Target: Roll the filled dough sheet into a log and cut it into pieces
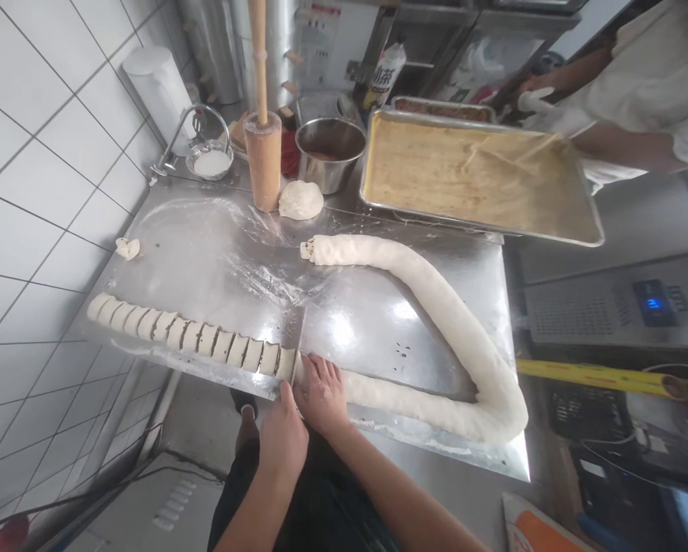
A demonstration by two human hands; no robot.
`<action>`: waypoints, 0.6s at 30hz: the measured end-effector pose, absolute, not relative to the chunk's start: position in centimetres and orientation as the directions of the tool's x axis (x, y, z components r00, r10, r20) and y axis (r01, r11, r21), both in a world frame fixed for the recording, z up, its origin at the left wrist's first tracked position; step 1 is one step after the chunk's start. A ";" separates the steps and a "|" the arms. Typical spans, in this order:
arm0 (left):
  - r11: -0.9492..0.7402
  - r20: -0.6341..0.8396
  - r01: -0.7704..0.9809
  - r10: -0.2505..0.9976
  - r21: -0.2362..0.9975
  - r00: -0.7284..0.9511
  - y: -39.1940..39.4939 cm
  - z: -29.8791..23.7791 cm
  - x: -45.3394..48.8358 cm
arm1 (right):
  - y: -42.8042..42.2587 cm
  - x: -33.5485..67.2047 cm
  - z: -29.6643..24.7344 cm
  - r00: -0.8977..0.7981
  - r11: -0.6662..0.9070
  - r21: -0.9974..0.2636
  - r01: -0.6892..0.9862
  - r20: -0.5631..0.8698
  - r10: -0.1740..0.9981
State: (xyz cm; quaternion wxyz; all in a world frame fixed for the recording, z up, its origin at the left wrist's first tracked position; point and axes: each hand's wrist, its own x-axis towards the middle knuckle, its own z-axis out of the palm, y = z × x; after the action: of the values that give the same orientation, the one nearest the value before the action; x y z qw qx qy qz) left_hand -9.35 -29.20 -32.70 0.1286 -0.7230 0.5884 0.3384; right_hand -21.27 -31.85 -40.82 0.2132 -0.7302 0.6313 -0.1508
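The long dough roll (453,322) lies on the steel counter (206,230), bent back on itself in a wide hairpin: one limb runs along the near edge, and the other reaches toward the middle, where its far end shows dark-flecked filling. On the near limb's left, in the same line, stands a row of cut slices (191,335), close side by side with thin dark gaps between them.

The right hand (322,395) lies palm down over the roll just beside the cut, its fingers slightly spread and resting on the dough. The left hand (283,433) is curled into a fist, its fingers clamped on what seems to be the handle of a thin blade (297,364); that is seen nearly edge-on, so its outline is hard to make out.

The step in hand looks like slicing the roll, with most of it uncut. The next move calls for a clean, straight stroke to the counter, with the right fingers kept back from the edge.

Beyond lie a dough lump (301,200), an upright wooden roller (262,165), a metal pot (330,149) and a large tray (436,169), near a co-worker's blurred sleeve (637,84).
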 end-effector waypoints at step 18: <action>-0.271 -0.724 -0.941 -0.689 0.204 0.041 -24.9 -30.4 -12.0 | -31.0 -24.1 -40.5 0.062 -0.016 -0.478 -0.878 -0.081 -0.995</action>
State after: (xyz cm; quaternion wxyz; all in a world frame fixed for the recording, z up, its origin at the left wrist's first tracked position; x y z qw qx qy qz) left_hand -12.02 -24.89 -30.44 0.1668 -0.7020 0.5804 0.3774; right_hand -24.08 -31.02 -40.46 0.2069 -0.6987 0.6703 -0.1405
